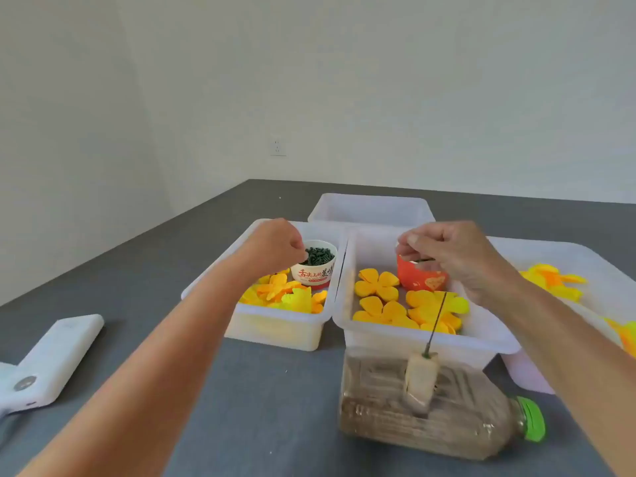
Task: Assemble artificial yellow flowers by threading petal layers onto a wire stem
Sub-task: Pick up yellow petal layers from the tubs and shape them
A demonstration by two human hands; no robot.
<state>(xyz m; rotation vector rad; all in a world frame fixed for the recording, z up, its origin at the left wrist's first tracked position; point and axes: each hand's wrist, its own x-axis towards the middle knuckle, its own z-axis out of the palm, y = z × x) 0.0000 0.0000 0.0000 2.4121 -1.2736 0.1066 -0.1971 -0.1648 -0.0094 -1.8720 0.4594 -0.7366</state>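
While reaching into the paper cup [314, 266] of dark green pieces [318, 255], left hand [278, 243] pinching one, seemingly; right hand [451, 253] curled over red cup [422, 275], grip unclear; thin wire stem [436, 323] upright before soft yellow petal layers [406, 302].

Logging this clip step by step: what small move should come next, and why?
Probably lift the left hand out of the white cup with one dark green piece: its fingers are already at the pile, and the wire stem stands bare in its bottle holder.
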